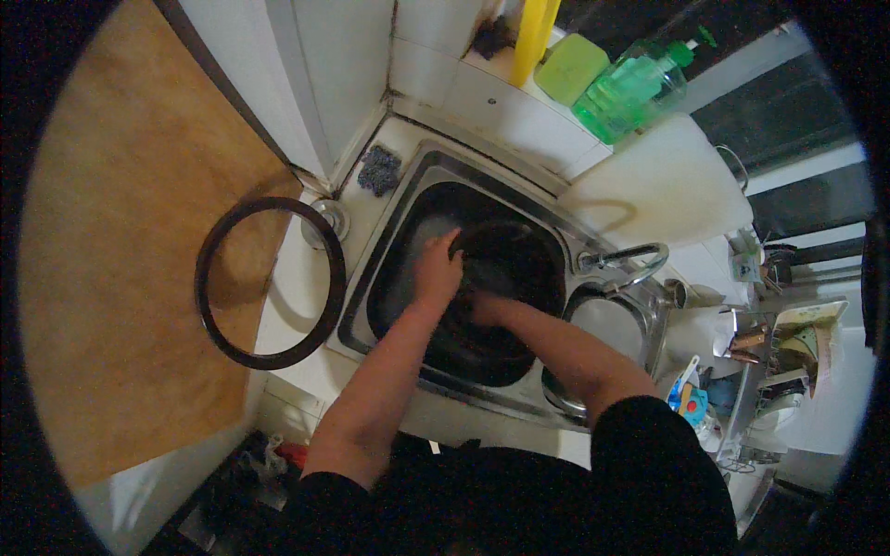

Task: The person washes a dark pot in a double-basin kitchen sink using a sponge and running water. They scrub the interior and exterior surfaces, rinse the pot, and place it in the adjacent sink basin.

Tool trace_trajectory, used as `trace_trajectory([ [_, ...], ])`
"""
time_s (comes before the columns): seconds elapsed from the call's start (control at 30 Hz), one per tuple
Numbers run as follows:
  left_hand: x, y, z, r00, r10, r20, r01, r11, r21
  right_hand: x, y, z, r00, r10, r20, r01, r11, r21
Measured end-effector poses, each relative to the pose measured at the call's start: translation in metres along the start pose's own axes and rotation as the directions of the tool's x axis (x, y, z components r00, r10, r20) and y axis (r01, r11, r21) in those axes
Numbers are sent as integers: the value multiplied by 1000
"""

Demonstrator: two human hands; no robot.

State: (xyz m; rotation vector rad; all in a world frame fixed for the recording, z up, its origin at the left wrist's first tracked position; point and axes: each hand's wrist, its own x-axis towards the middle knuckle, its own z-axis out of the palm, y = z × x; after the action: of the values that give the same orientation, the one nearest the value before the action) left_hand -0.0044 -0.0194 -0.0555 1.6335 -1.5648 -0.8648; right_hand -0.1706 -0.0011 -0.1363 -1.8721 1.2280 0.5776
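Both my hands are down in the large basin of a stainless steel sink (441, 161). A dark round pan or bowl (514, 243) lies in the basin. My left hand (439, 267) is at its left edge, fingers pointing up the picture and thumb near the rim, seemingly gripping it. My right hand (489, 308) is blurred against the dark inside of the vessel; its fingers and anything in them cannot be made out. A curved chrome faucet (636, 267) stands right of the basin. A dark ring (339, 278) lies at the counter's left edge, partly overhanging it.
A metal scouring pad (379, 170) lies on the counter behind the sink's left corner. A green soap bottle (629, 90) and a green sponge (571, 68) stand on the ledge, above a white cutting board (660, 184). At right are a small basin with a round lid (608, 326) and a dish rack (747, 396).
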Motion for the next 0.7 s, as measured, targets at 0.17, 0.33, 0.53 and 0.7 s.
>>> trace_trajectory([
  [0.17, -5, 20, -32, 989, 141, 36, -144, 986, 87, -126, -44, -44, 986, 103, -134, -145, 922, -358],
  [0.33, -7, 44, -36, 979, 182, 95, -194, 971, 139, -117, 18, -68, 729, 52, -683, -372, 867, -331],
  [0.53, -12, 74, -10, 986, 114, 124, -125, 989, 84, -70, 4, 51, 778, 41, -627, -195, 964, -179],
  [0.7, 15, 35, -25, 993, 119, 16, -119, 993, -9, -98, -53, 2, 823, 195, -534, 257, 709, 656],
])
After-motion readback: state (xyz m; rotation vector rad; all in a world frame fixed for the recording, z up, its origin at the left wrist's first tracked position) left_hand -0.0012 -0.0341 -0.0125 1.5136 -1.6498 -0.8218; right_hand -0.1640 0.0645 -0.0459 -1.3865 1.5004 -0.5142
